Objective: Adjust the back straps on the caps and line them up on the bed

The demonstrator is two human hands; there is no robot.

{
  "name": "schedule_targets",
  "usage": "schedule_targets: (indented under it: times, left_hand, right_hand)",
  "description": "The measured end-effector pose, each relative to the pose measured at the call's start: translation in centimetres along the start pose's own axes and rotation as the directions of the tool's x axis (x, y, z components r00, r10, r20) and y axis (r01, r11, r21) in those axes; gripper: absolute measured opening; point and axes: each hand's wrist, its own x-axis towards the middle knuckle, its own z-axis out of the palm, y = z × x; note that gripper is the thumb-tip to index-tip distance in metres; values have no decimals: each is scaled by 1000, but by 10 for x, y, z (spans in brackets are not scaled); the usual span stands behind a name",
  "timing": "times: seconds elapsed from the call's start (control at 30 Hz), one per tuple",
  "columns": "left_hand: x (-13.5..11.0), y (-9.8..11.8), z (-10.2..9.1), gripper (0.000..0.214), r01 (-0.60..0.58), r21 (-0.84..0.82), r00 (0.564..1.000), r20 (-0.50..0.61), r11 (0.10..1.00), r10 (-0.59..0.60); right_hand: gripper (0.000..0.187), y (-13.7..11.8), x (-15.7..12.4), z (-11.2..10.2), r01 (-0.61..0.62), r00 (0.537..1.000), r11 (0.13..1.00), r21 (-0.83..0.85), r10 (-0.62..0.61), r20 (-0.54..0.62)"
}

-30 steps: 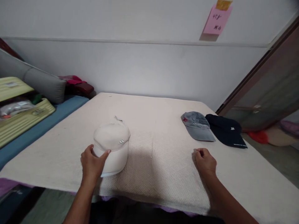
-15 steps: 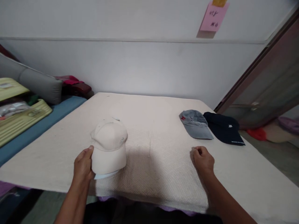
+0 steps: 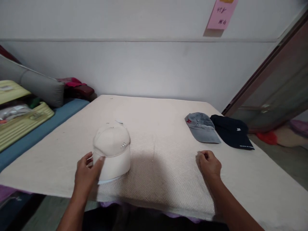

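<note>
A cream baseball cap (image 3: 112, 139) lies at the left of the cloth-covered table, brim toward me, with small marks on its front. A pale blue edge (image 3: 109, 181) peeks out beneath its brim; I cannot tell whether this is another cap. My left hand (image 3: 87, 170) is at the brim's left side, thumb over the brim and fingers spread apart. On the right, my right hand (image 3: 209, 163) rests on the cloth, closed in a loose fist with nothing visible in it. Beyond it lie a grey-blue cap (image 3: 203, 128) and a navy cap (image 3: 232, 131), side by side, overlapping slightly.
The pale cloth (image 3: 149, 118) covers the table up to the white wall (image 3: 144, 70). A pink note (image 3: 221, 16) hangs on the wall. At left are a grey cushion (image 3: 36, 83) and an open yellow-green case (image 3: 29, 120) with things inside. A door (image 3: 276, 86) stands at right.
My left hand has loosened at the brim: its thumb now lies farther over it and its fingers are apart. The cream cap's crown looks rounder and smoother. My right hand stays in place.
</note>
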Motion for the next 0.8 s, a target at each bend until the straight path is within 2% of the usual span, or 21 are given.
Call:
schedule_targets:
  times: [0.1,0.2,0.3,0.4,0.53,0.6,0.8]
  left_hand:
    - [-12,-2,3,75,-274,223,960,124,935,252]
    - [-13,-7,7,73,-394,335,919,146,856,366]
    - [-11,-7,9,72,-404,404,914,150,821,376]
    - [-20,-1,10,74,-418,510,906,170,751,389]
    - [-42,3,17,82,-535,604,843,344,591,413]
    - [-47,2,20,80,-583,607,812,408,541,418]
    - [-36,-1,14,69,-650,566,757,426,507,495]
  right_hand:
    - [19,0,0,0,-5,1000,1000,-6,5,0]
    - [20,0,0,0,-4,1000,1000,4,4,-7]
    - [21,-1,-1,0,2,1000,1000,11,-1,-9]
    - [21,0,-1,0,7,1000,1000,14,-7,-7]
    - [19,1,1,2,9,1000,1000,0,-9,-8]
    - [19,2,2,2,10,1000,1000,-9,-10,-9]
    - [22,1,1,2,21,1000,1000,-9,-21,-18]
